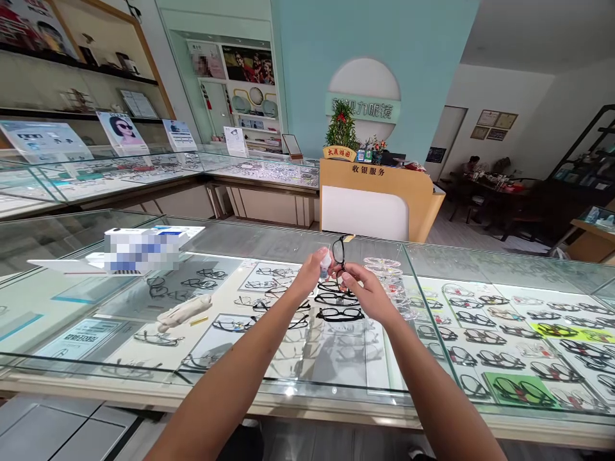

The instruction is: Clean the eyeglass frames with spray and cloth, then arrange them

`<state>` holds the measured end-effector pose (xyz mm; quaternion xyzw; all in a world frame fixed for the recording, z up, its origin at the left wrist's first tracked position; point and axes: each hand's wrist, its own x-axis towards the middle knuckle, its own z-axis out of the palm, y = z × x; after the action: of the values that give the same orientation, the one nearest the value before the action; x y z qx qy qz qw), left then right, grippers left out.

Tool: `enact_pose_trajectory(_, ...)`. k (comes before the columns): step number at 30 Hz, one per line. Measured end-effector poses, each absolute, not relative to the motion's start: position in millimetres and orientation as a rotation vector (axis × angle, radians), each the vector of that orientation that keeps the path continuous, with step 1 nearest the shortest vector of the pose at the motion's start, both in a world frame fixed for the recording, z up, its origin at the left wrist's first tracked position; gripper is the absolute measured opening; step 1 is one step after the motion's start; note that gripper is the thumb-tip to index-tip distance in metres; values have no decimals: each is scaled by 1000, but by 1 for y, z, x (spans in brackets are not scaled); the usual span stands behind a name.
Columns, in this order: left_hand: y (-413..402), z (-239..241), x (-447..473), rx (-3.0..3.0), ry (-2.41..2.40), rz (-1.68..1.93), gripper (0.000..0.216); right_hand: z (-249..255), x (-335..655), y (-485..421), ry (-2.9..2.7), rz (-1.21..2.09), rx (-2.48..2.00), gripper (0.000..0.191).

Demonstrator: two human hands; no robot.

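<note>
My left hand point(312, 272) is closed around a small white bottle point(325, 264), probably a spray bottle, though the fingers cover part of it. Just right of it, my right hand point(368, 291) grips a pair of black-framed eyeglasses point(339, 251), held on end with one lens up and a yellowish tag near the top. Both hands are above the glass display counter point(336, 378). Under the glass, rows of eyeglasses point(340, 314) lie below my hands. A crumpled beige cloth or pouch point(185, 312) rests on the counter to the left, beside a thin yellow strip point(199, 321).
A white and blue box point(144, 250) stands on the counter's left part. More eyeglasses fill the right case point(500, 358). Behind are a wooden cashier desk point(379, 198), a potted plant point(341, 125) and further display cases point(259, 171). People sit at a table at far right.
</note>
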<state>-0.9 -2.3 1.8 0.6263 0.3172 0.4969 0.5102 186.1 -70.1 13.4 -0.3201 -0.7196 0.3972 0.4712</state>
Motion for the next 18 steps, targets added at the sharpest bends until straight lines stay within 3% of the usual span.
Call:
enact_pose_trajectory(11,-19,8,6,1804,783,941,62,15,192,-57,-1396,941,-807,46)
enact_pose_trajectory(18,-8,12,-9,1792,830,1165,67,16,191,-60,-1373,978,-818,44)
